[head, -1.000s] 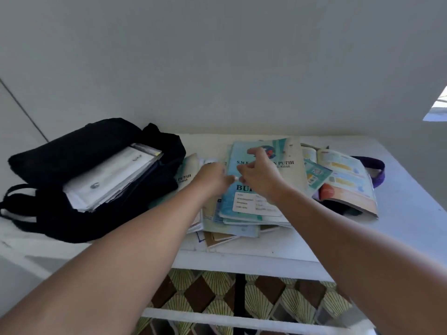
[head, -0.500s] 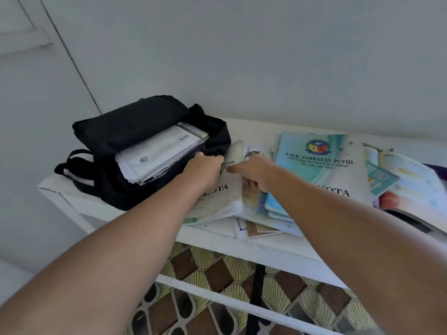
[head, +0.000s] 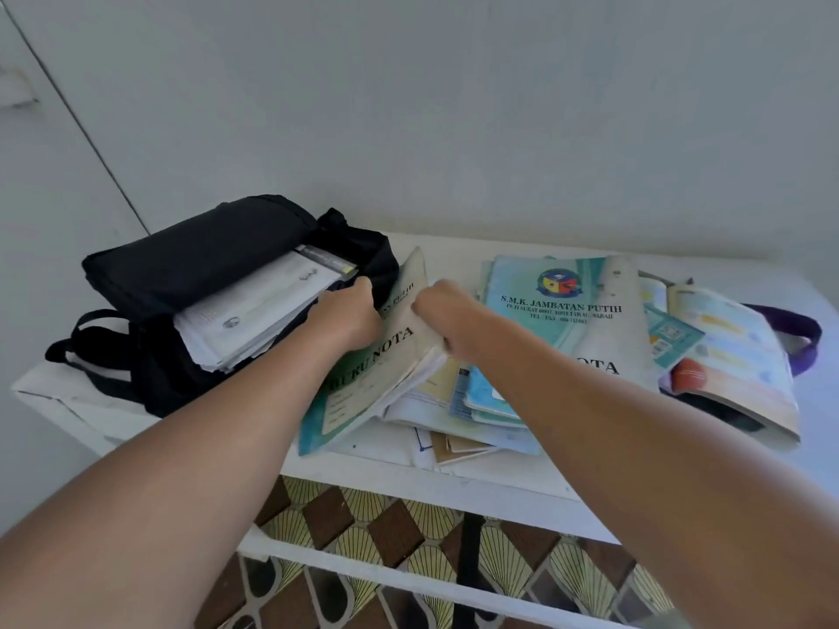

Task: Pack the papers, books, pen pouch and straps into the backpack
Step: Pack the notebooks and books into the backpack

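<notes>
1. The black backpack [head: 204, 283] lies on its side at the left end of the white counter [head: 499, 478], mouth facing the pile, with a wad of white papers [head: 254, 315] already sticking out of it.
2. Both hands are on a green-and-cream notebook [head: 377, 370] marked "NOTA", which is tilted up off the pile, its far edge just beside the bag's opening. The left hand [head: 345, 320] has its fingers curled over the notebook's upper left edge; the right hand [head: 442, 311] pinches the right edge. Both are closed on the book.
3. Judged from this, the step in hand is sliding that notebook into the bag. To do it well, lead with the spine or a short edge and aim for the gap on the near side of the papers — not into their loose ends, which would crumple.
4. It would help if the left hand let go early to hold the bag's lip open while the right pushes the book home.
5. Left on the counter: a blue "S.M.K. Jambatan Putih" book [head: 563, 320], thinner books under it, an open magazine [head: 726, 356] and a purple strap [head: 803, 329] at the far right. I cannot pick out the pen pouch.
</notes>
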The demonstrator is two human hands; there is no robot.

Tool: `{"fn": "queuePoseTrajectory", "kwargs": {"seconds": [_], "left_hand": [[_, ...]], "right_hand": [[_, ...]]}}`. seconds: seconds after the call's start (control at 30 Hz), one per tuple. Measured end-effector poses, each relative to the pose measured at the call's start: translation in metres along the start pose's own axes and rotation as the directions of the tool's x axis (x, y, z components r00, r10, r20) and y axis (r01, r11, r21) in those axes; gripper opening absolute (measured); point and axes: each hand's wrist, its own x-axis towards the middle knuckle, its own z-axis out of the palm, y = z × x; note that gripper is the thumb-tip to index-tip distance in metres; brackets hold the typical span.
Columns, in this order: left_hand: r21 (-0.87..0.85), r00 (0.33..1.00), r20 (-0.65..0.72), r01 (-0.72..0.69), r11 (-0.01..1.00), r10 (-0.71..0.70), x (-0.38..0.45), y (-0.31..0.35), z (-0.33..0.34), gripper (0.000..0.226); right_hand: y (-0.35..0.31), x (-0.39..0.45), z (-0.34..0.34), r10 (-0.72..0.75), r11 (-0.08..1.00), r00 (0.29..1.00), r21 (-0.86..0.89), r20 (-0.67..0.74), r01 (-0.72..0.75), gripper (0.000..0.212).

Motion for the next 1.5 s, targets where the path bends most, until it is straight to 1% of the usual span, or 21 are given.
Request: {"fn": "queuePoseTrajectory", "kwargs": {"seconds": [0.13, 0.23, 0.33, 0.4, 0.43, 0.5, 0.57, 0.6, 0.67, 0.77, 0.87, 0.9, 0.97, 1.03, 1.1, 1.17, 1.27, 1.33, 1.37, 1.43, 1.5], "left_hand": [[0.0, 0.959, -0.282, -0.011, 1.0, 0.01, -0.01, 0.025, -0.002, 0.038], [-0.001, 0.909, -0.399, -0.132, 0.991, 0.12, -0.015, 0.053, 0.006, 0.041], [-0.175, 0.991, -0.135, -0.046, 0.983, 0.023, -0.005, 0.078, 0.018, 0.063], [-0.321, 0.997, 0.065, 0.055, 0.946, -0.036, -0.006, 0.094, 0.026, 0.079], [-0.408, 0.992, 0.126, 0.067, 0.911, -0.017, -0.008, 0.102, 0.031, 0.072], [-0.584, 0.977, 0.209, 0.098, 0.806, 0.032, -0.009, 0.113, 0.046, 0.047], [-0.614, 0.978, 0.203, 0.087, 0.784, 0.05, -0.012, 0.122, 0.055, 0.04], [-0.595, 0.983, 0.174, 0.065, 0.801, 0.049, -0.012, 0.126, 0.059, 0.039], [-0.561, 0.991, 0.133, 0.057, 0.826, 0.022, -0.013, 0.13, 0.061, 0.033], [-0.634, 0.979, 0.202, 0.101, 0.767, 0.038, -0.016, 0.14, 0.059, 0.028], [-0.763, 0.934, 0.357, 0.283, 0.581, 0.014, -0.01, 0.143, 0.054, 0.078], [-0.783, 0.909, 0.417, 0.353, 0.513, 0.012, -0.008, 0.143, 0.052, 0.076], [-0.784, 0.87, 0.493, 0.433, 0.445, 0.022, -0.014, 0.144, 0.042, 0.04], [-0.781, 0.86, 0.51, 0.454, 0.429, 0.019, -0.019, 0.147, 0.04, 0.019], [-0.807, 0.876, 0.48, 0.426, 0.409, 0.034, -0.023, 0.149, 0.04, 0.021], [-0.854, 0.91, 0.412, 0.37, 0.366, 0.039, -0.026, 0.15, 0.039, 0.03], [-0.931, 0.966, 0.251, 0.222, 0.291, 0.068, -0.032, 0.149, 0.027, 0.037], [-0.962, 0.987, 0.132, 0.105, 0.253, 0.093, -0.037, 0.145, 0.013, 0.034], [-0.974, 0.991, 0.075, 0.049, 0.221, 0.109, -0.04, 0.142, 0.005, 0.034], [-0.988, 0.989, -0.058, -0.076, 0.133, 0.139, -0.045, 0.133, -0.011, 0.037], [-0.971, 0.961, -0.213, -0.228, 0.073, 0.174, -0.043, 0.123, -0.022, 0.042]], "right_hand": [[-0.003, -0.006, -0.045, -0.122, 0.992, 0.987, -0.026, -0.109, 0.12, 0.033], [0.002, -0.029, -0.09, -0.095, 0.985, 0.988, 0.132, -0.123, 0.111, 0.024], [0.014, -0.05, -0.135, -0.067, 0.952, 0.968, 0.276, -0.243, 0.135, 0.012], [0.028, -0.06, -0.16, -0.045, 0.958, 0.937, 0.25, -0.347, 0.139, 0.01], [0.038, -0.063, -0.171, -0.049, 0.969, 0.92, 0.205, -0.388, 0.138, 0.012], [0.062, -0.059, -0.187, -0.083, 0.992, 0.877, -0.121, -0.474, 0.028, 0.018], [0.082, -0.058, -0.2, -0.12, 0.888, 0.857, -0.441, -0.501, -0.133, 0.027], [0.091, -0.06, -0.205, -0.109, 0.847, 0.855, -0.498, -0.506, -0.187, 0.035], [0.1, -0.062, -0.209, -0.07, 0.854, 0.877, -0.482, -0.476, -0.194, 0.051], [0.106, -0.065, -0.208, -0.048, 0.897, 0.918, -0.421, -0.393, -0.133, 0.043], [0.114, -0.062, -0.204, -0.047, 0.944, 0.905, -0.314, -0.422, -0.097, 0.039], [0.115, -0.061, -0.203, -0.023, 0.957, 0.903, -0.27, -0.428, -0.103, 0.039], [0.116, -0.058, -0.199, 0.029, 0.966, 0.904, -0.22, -0.426, -0.135, 0.043], [0.113, -0.056, -0.195, 0.006, 0.931, 0.902, -0.328, -0.432, -0.163, 0.049], [0.111, -0.052, -0.19, -0.018, 0.88, 0.892, -0.43, -0.452, -0.2, 0.057], [0.11, -0.049, -0.186, 0.009, 0.884, 0.888, -0.412, -0.459, -0.222, 0.075], [0.105, -0.044, -0.184, 0.023, 0.821, 0.863, -0.483, -0.504, -0.304, 0.118], [0.1, -0.042, -0.182, -0.033, 0.796, 0.863, -0.535, -0.504, -0.282, 0.125], [0.094, -0.045, -0.182, -0.059, 0.86, 0.872, -0.469, -0.485, -0.203, 0.126], [0.079, -0.048, -0.182, -0.086, 0.996, 0.892, -0.065, -0.444, 0.063, 0.121], [0.061, -0.051, -0.181, -0.124, 0.92, 0.927, 0.309, -0.355, 0.241, 0.106]]}}
